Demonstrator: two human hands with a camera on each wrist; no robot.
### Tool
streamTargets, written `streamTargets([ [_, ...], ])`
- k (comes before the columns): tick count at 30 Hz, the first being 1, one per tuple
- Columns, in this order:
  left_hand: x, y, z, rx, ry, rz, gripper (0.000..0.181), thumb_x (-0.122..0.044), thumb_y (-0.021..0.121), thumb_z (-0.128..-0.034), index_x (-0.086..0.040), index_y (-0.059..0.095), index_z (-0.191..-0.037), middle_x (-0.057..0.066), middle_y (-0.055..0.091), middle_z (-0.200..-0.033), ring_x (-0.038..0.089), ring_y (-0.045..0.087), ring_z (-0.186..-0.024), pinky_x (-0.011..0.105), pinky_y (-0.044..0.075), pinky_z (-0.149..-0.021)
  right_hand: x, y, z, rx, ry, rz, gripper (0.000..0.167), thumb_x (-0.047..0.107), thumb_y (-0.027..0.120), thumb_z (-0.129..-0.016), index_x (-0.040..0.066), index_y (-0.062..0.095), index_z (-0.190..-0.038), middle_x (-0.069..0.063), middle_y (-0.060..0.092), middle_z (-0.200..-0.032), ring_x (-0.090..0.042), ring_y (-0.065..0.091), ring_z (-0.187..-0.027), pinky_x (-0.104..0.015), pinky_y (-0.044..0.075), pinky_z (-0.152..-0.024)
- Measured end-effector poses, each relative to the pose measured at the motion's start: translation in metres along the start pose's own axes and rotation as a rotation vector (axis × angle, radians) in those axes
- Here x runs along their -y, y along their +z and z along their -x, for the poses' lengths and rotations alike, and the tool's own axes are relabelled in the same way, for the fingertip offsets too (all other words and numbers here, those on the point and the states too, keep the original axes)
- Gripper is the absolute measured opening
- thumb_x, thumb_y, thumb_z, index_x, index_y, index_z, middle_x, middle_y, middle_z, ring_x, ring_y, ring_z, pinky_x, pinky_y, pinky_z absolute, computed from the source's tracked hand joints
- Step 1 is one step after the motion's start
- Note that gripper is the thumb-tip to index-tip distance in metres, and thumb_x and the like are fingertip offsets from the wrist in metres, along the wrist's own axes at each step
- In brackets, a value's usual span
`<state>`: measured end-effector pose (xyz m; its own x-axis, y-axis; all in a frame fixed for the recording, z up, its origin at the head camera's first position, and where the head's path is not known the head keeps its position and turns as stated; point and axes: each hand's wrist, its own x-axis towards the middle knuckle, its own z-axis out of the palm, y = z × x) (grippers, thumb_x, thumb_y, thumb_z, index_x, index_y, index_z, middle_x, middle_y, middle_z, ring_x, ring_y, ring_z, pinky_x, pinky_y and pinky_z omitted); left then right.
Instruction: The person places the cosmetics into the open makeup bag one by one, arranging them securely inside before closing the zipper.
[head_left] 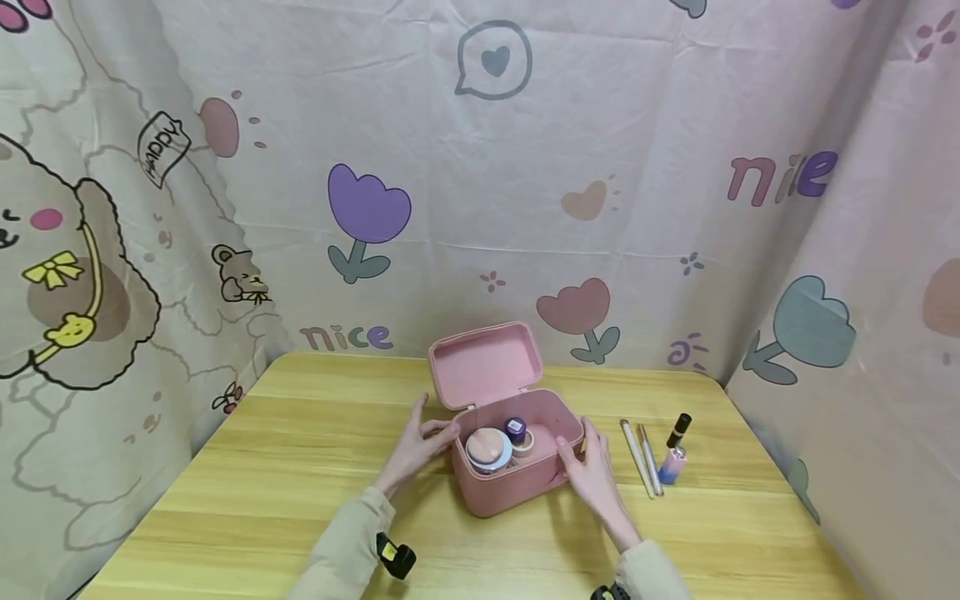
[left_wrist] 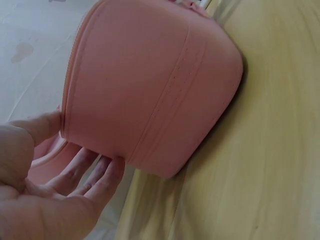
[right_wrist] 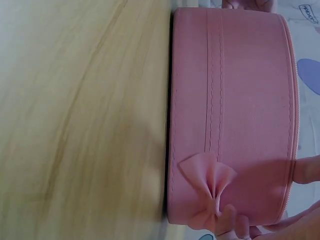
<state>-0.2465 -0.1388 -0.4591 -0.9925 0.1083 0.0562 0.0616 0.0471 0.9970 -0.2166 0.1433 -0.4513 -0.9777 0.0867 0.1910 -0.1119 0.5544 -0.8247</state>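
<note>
A pink case (head_left: 498, 492) stands on the table, its lid (head_left: 487, 364) raised at the back. Inside lie a round compact with a light puff (head_left: 485, 447), a small purple-capped jar (head_left: 515, 429) and another round item (head_left: 524, 443). My left hand (head_left: 417, 447) holds the case's left end, thumb at the rim and fingers along the side, as the left wrist view also shows. With my right hand (head_left: 592, 471) I grip the right end, thumb on the front rim. In the right wrist view, fingertips touch near the bow (right_wrist: 212, 182) on the case's front.
Two thin brushes (head_left: 637, 458) (head_left: 649, 460) lie on the wooden table (head_left: 300, 467) right of the case. Beside them are a pink and blue bottle (head_left: 672, 466) and a black-capped item (head_left: 678, 430). A patterned curtain (head_left: 465, 167) hangs behind and at both sides.
</note>
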Motion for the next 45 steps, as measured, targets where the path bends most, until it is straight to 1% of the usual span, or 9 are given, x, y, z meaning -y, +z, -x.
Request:
streamTargets([
  [4,-0.002,0.004,0.005,-0.045,-0.014,-0.019,0.095,-0.008,0.065,-0.0967,0.004,-0.007,-0.158,0.032,0.065,-0.122,0.02,0.072,-0.098,0.045,0.057,-0.097,0.001,-0.001,-0.005,0.028,0.017,0.0,0.074,0.026,0.06,-0.099,-0.013,0.025,-0.152,-0.041,0.038,-0.138,-0.044,0.054,-0.112,-0.061,0.048,-0.099],
  [8,-0.004,0.002,0.009,-0.058,-0.02,-0.081,0.1,-0.013,0.068,-0.0961,0.005,-0.01,-0.157,0.035,0.06,-0.129,0.036,0.069,-0.109,0.047,0.056,-0.098,0.001,-0.003,-0.01,0.057,0.021,-0.006,0.077,0.023,0.061,-0.098,-0.014,0.023,-0.153,-0.041,0.035,-0.14,-0.045,0.053,-0.113,-0.062,0.046,-0.103],
  [11,-0.01,-0.005,0.009,-0.074,-0.017,-0.147,0.102,-0.021,0.068,-0.0962,0.002,-0.01,-0.158,0.038,0.047,-0.141,0.049,0.056,-0.126,0.053,0.052,-0.103,0.001,-0.005,-0.014,0.079,0.027,-0.028,0.076,0.021,0.061,-0.098,-0.013,0.021,-0.154,-0.04,0.033,-0.143,-0.042,0.054,-0.111,-0.062,0.044,-0.105],
  [16,-0.024,-0.023,-0.005,-0.122,0.047,-0.184,0.091,-0.031,0.062,-0.0996,-0.011,-0.001,-0.162,0.032,0.025,-0.159,0.052,0.033,-0.145,0.061,0.035,-0.115,0.001,-0.008,-0.016,0.102,0.042,-0.044,0.076,0.021,0.06,-0.099,-0.01,0.019,-0.155,-0.036,0.032,-0.146,-0.036,0.054,-0.109,-0.06,0.042,-0.107],
  [20,-0.035,-0.036,-0.024,-0.121,0.144,-0.216,0.075,-0.027,0.055,-0.1035,-0.01,0.011,-0.162,0.03,0.022,-0.162,0.051,0.029,-0.147,0.058,0.03,-0.121,0.0,-0.009,-0.017,0.109,0.042,-0.046,0.076,0.02,0.06,-0.099,-0.01,0.018,-0.155,-0.035,0.033,-0.147,-0.032,0.055,-0.105,-0.057,0.045,-0.103],
  [24,-0.048,-0.041,-0.037,-0.085,0.191,-0.251,0.066,-0.021,0.052,-0.1052,-0.005,0.019,-0.16,0.03,0.024,-0.162,0.051,0.03,-0.147,0.057,0.03,-0.121,0.0,-0.009,-0.017,0.114,0.044,-0.048,0.076,0.02,0.06,-0.099,-0.009,0.018,-0.156,-0.035,0.033,-0.146,-0.035,0.054,-0.108,-0.058,0.045,-0.103],
  [31,-0.046,-0.044,-0.058,-0.095,0.213,-0.312,0.052,-0.02,0.05,-0.1063,-0.004,0.037,-0.154,0.026,0.038,-0.157,0.046,0.046,-0.139,0.049,0.041,-0.116,0.0,-0.009,-0.016,0.111,0.046,-0.049,0.076,0.022,0.059,-0.1,-0.009,0.019,-0.156,-0.034,0.033,-0.147,-0.034,0.055,-0.107,-0.058,0.047,-0.102],
  [38,-0.047,-0.047,-0.056,-0.154,0.212,-0.321,0.042,-0.018,0.054,-0.1045,-0.004,0.054,-0.144,0.021,0.052,-0.15,0.041,0.061,-0.125,0.046,0.049,-0.108,-0.003,-0.008,-0.019,0.113,0.044,-0.057,0.074,0.021,0.058,-0.101,-0.009,0.018,-0.156,-0.035,0.033,-0.146,-0.032,0.054,-0.105,-0.055,0.049,-0.098],
  [45,-0.051,-0.049,-0.043,-0.172,0.22,-0.32,0.04,-0.015,0.058,-0.1021,-0.002,0.058,-0.14,0.025,0.06,-0.138,0.043,0.064,-0.119,0.044,0.054,-0.101,-0.005,-0.008,-0.024,0.115,0.023,-0.069,0.072,0.017,0.057,-0.1,-0.013,0.02,-0.154,-0.038,0.036,-0.143,-0.025,0.053,-0.095,-0.033,0.049,-0.082],
])
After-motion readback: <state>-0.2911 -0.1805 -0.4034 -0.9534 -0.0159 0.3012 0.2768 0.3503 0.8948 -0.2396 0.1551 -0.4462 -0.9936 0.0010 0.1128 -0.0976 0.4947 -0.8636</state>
